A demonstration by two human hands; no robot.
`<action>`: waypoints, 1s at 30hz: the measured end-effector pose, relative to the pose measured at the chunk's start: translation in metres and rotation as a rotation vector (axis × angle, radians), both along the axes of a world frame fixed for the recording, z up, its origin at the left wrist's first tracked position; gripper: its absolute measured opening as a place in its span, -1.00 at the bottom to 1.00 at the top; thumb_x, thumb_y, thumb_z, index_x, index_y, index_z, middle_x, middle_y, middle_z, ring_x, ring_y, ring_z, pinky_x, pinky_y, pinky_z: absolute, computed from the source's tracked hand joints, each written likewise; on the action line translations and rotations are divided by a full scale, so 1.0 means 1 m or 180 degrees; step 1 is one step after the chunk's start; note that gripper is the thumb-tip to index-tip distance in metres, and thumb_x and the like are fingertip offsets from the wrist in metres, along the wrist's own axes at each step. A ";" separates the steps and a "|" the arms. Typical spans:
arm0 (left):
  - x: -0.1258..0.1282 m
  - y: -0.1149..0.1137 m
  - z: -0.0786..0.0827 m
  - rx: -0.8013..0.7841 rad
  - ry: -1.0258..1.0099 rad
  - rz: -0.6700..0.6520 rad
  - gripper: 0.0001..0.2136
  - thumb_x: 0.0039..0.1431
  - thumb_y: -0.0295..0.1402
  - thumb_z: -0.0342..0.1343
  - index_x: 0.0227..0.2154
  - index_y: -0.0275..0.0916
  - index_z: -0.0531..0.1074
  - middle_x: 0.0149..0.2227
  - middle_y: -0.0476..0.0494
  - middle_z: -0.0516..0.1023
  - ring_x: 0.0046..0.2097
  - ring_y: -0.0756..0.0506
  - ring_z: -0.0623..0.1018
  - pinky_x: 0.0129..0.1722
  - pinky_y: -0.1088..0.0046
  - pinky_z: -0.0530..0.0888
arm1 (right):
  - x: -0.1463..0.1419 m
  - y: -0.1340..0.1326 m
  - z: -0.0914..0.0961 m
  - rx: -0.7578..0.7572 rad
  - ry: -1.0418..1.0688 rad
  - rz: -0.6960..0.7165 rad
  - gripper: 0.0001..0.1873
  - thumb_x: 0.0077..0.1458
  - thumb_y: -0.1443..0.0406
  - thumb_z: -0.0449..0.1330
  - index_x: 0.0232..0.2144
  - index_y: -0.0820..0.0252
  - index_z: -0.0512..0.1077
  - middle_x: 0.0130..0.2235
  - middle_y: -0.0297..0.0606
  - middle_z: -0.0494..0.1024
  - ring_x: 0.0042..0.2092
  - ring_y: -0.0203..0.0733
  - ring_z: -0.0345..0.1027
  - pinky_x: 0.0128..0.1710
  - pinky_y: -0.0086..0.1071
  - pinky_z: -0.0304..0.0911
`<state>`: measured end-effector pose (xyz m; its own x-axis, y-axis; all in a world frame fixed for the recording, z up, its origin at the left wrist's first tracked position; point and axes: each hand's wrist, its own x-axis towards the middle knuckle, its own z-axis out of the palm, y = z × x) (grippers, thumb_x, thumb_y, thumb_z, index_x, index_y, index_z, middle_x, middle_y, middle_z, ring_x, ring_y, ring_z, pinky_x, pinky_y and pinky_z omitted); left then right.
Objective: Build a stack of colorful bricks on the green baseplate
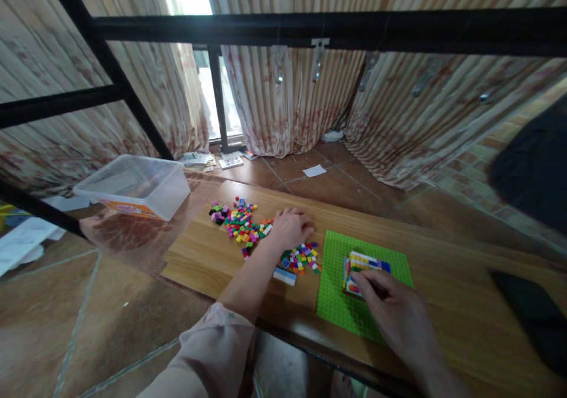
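Note:
Small coloured building bricks (243,225) lie in a loose heap on the wooden table. Over the right part of this heap is my left hand (291,228), its fingers apart and slightly bent, with nothing visible in them. A green studded baseplate (332,292) lies to the right. On it stands a low, multicoloured brick build (367,260) with white, yellow and blue parts. My right hand (394,303) rests at the near side of the build, thumb and forefinger pinched together; whatever is between them is hidden. A blue-and-white strip (284,276) lies below the heap.
A clear plastic bin (133,185) with an orange label stands left of the table (199,262). A dark phone-like slab (531,315) lies at the right end. Black metal bars (283,30) cross above. Papers (231,162) lie on the floor by the curtains.

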<state>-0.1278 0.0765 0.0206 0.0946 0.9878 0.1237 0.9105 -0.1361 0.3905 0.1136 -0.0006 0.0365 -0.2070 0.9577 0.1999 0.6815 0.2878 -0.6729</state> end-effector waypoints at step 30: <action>-0.035 -0.054 0.028 -0.0443 -0.3210 0.0091 -0.82 -0.03 -0.33 0.24 -0.37 -0.33 0.57 -0.39 -0.10 0.62 -0.35 -0.04 0.53 -0.27 0.45 0.46 | -0.017 0.000 -0.002 0.0409 0.0036 0.0157 -0.65 0.20 0.07 0.08 -0.45 0.08 0.53 -0.37 -0.32 0.62 -0.35 -0.19 0.50 -0.29 -0.37 0.30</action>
